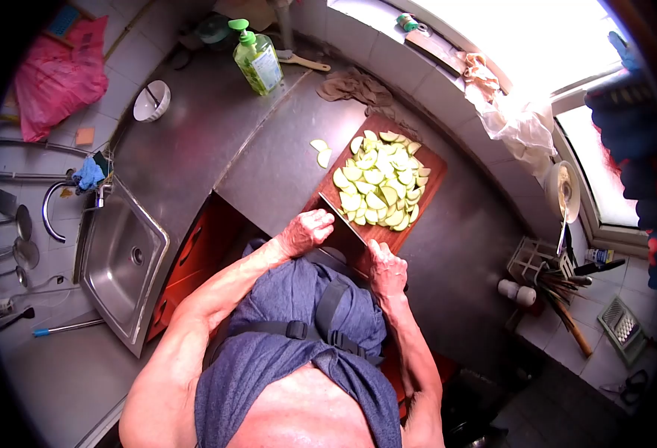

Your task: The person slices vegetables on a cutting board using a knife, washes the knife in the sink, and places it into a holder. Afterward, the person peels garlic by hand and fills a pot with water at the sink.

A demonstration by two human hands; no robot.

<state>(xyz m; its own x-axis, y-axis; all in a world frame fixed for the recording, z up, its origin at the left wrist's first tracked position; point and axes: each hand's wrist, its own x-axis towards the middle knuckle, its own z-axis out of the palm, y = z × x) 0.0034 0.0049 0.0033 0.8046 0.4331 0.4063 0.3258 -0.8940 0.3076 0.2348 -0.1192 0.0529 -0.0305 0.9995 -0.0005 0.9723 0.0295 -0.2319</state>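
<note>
Many green-edged, pale slices (pixel 384 179) lie heaped on a reddish-brown cutting board (pixel 429 168) on the metal counter. A knife (pixel 343 218) crosses the near end of the board, between my two hands. My left hand (pixel 307 232) is closed near the blade's left end; what it grips, if anything, is hidden. My right hand (pixel 386 267) is closed at the knife's other end, where the handle is covered by the fingers. A few loose slices (pixel 322 153) rest on the counter left of the board.
A green soap bottle (pixel 257 63), a brush (pixel 304 61) and a brown cloth (pixel 354 88) stand or lie along the back. Left are a white bowl (pixel 152 101) and a sink (pixel 126 257). A utensil rack (pixel 539 261) and grater (pixel 623 328) are at right.
</note>
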